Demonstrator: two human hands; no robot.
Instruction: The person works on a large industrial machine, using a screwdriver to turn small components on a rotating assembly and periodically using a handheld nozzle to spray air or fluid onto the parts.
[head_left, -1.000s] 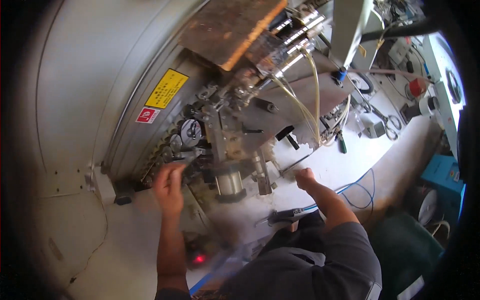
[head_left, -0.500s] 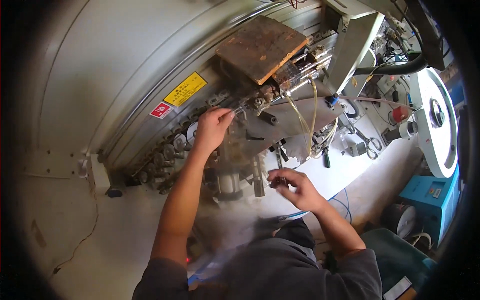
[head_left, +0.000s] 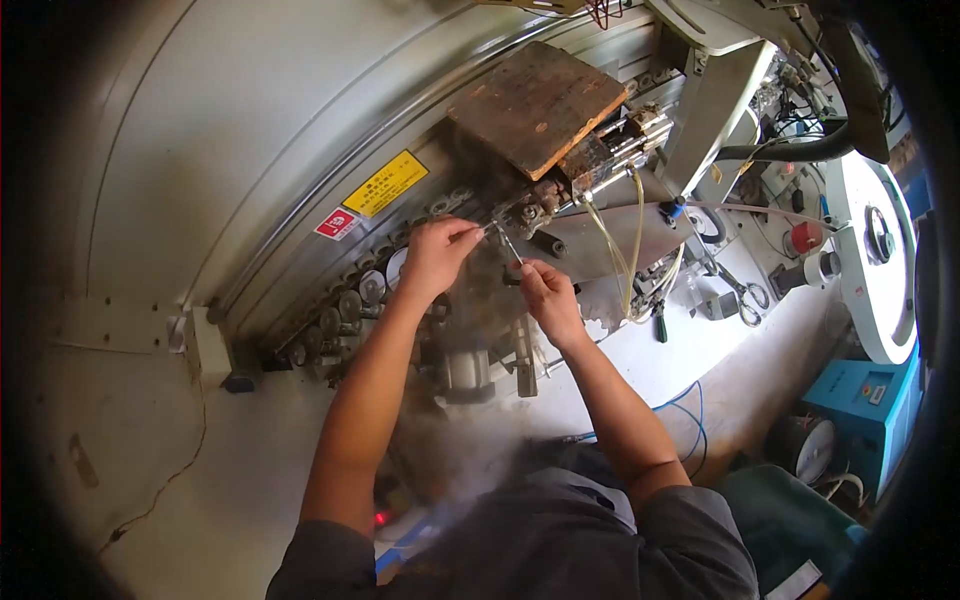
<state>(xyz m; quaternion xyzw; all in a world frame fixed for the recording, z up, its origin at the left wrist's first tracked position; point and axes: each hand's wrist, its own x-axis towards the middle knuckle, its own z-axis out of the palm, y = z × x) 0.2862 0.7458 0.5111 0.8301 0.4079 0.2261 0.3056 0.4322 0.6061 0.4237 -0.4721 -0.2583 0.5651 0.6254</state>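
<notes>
My left hand (head_left: pixel 436 258) reaches to the front of a metal machine mechanism (head_left: pixel 530 210), thumb and forefinger pinched at its left end. What sits between those fingertips is too small to make out. Lower and to the right, my right hand (head_left: pixel 550 300) grips a thin metal tool (head_left: pixel 511 247), whose exact kind I cannot tell. That tool slants up and left, its tip close beside my left fingertips. A brown, worn board (head_left: pixel 540 105) lies over the mechanism, just beyond both hands.
Several round rollers (head_left: pixel 348 304) line the machine at left. Scissors (head_left: pixel 745 295) and a green-handled tool (head_left: pixel 661 325) lie on the white table (head_left: pixel 620 365). Clear tubes (head_left: pixel 632 250) hang from the mechanism. A large white wheel (head_left: pixel 877 250) and a blue box (head_left: pixel 865 390) stand at right.
My right hand has moved up and left from above the table's front edge, bringing the thin tool to my left fingertips. The left hand stays near the mechanism; the view has shifted slightly.
</notes>
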